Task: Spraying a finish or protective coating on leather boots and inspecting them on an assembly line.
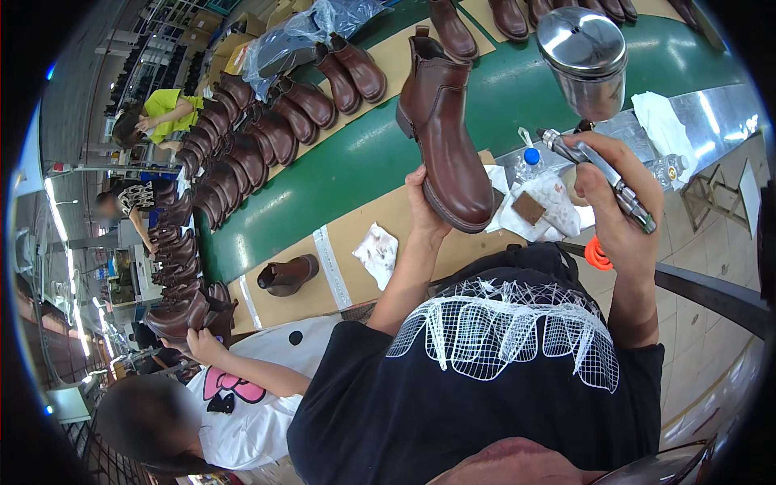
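Note:
My left hand (424, 208) holds a brown leather ankle boot (446, 133) upright by its lower part. The thumb shows along the heel side, and the other fingers are hidden by the sole. To the right, my right hand (622, 194) is wrapped round a metal spray gun (584, 77), whose lidded silver cup stands above the hand. A gap separates the spray gun's nozzle from the boot. Below lie a stained white cloth (562, 202) and a brown sponge pad (529, 208).
Rows of brown boots (263, 133) line the green table (347, 162) on cardboard. One boot (287, 275) stands by a white rag (376, 255). A blue-capped bottle (529, 162) and orange coiled hose (598, 255) are nearby. At left, a co-worker's hand (202, 346) touches a boot.

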Demonstrator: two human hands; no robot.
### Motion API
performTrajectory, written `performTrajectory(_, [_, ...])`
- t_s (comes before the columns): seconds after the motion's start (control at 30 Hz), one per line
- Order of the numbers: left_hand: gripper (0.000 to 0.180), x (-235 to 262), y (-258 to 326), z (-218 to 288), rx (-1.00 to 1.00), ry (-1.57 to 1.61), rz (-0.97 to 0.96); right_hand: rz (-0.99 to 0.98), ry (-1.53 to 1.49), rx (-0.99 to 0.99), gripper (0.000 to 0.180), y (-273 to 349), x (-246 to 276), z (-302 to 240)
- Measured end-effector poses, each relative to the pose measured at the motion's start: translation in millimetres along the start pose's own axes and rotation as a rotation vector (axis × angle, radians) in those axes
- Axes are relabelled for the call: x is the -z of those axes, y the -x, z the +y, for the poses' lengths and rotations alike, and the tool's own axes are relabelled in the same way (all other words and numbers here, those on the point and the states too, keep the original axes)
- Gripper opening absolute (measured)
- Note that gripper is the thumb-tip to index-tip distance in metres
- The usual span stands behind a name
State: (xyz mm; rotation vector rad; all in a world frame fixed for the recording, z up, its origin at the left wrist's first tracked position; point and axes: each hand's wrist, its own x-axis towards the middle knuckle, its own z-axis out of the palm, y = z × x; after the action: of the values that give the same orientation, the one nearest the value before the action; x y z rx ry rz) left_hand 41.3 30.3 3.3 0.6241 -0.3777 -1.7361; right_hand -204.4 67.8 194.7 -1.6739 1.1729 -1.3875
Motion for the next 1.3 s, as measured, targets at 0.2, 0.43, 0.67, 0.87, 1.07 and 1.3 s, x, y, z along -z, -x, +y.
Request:
performTrajectory(0.2, [0.071, -9, -5, 11, 0.102, 0.258, -0.32, -0.091, 0.065, 0.118, 0.024, -8, -9, -10])
performTrajectory(0.43, [0.069, -2, 0, 14, 0.309, 0.476, -0.393, -0.001, 0.023, 0.123, 0.021, -3, -6, -5])
performTrajectory(0.67, [0.072, 3, -5, 19, 0.395, 0.605, -0.573, -0.102, 0.037, 0.147, 0.022, -7, -8, -12])
performTrajectory(0.87, [0.072, 7, -10, 32, 0.568, 0.701, -0.611, -0.155, 0.132, 0.194, 0.022, -6, -1, -15])
performTrajectory(1.07, [0.074, 13, -22, 37, 0.588, 0.679, -0.663, -0.263, 0.2, 0.153, 0.022, -3, 5, -15])
performTrajectory(1.3, [0.077, 16, -20, 40, 0.692, 0.669, -0.712, -0.304, 0.223, 0.079, 0.026, -3, 2, -22])
